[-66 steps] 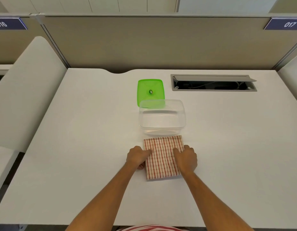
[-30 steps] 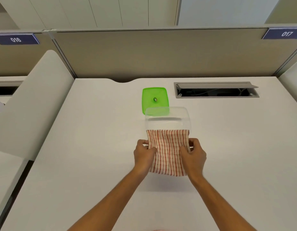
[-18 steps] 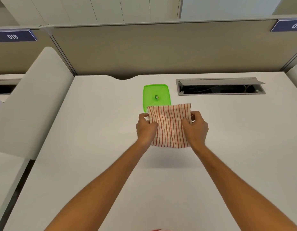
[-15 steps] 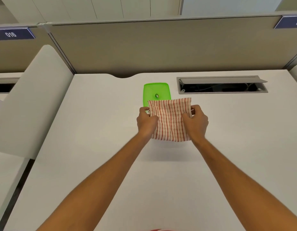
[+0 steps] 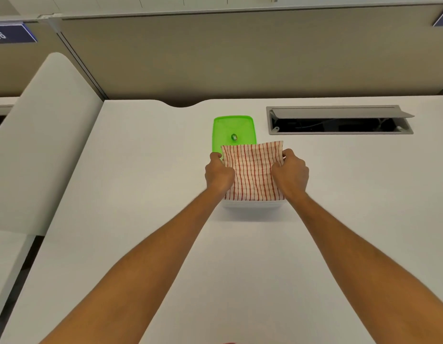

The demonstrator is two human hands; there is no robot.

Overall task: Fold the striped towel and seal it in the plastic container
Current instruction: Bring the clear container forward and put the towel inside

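Fingers [image 5: 288,155] of two hands on one striped towel [image 5: 252,172].

A white table [image 5: 141,194] fills most of the view, its far edge cut by a shallow curved notch. A grey cable hatch [image 5: 339,120] is set into its far right part, lid raised over a dark opening. Behind stands a beige partition [image 5: 240,58] with a pale top rail. A blue number plate [image 5: 12,33] hangs at its upper left. A rounded white side panel [image 5: 41,145] rises on the left. Light is even and soft.
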